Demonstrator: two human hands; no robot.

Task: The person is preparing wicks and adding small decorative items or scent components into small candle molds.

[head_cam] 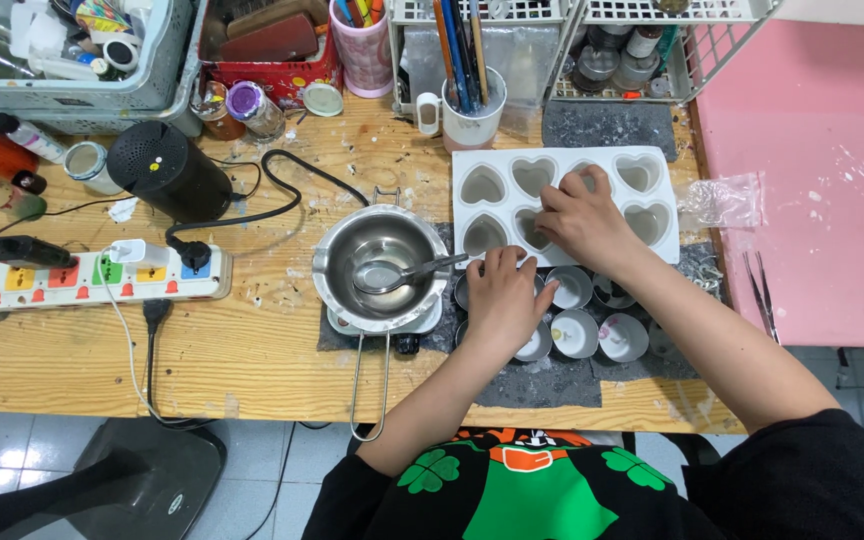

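At frame centre the right hand (580,215) presses curled fingers onto the white heart mould (564,205), seemingly steadying it, while the left hand (504,295) lies open, palm down, over the small tins (582,325) on the bench (252,350).

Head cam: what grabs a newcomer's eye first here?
The white heart-cavity mould at centre right, with the right hand resting on it. Just below, the left hand lies over a cluster of small round metal cups. To the left of the hands sits a steel melting pot with a spoon in it, and further left a white power strip with coloured switches.
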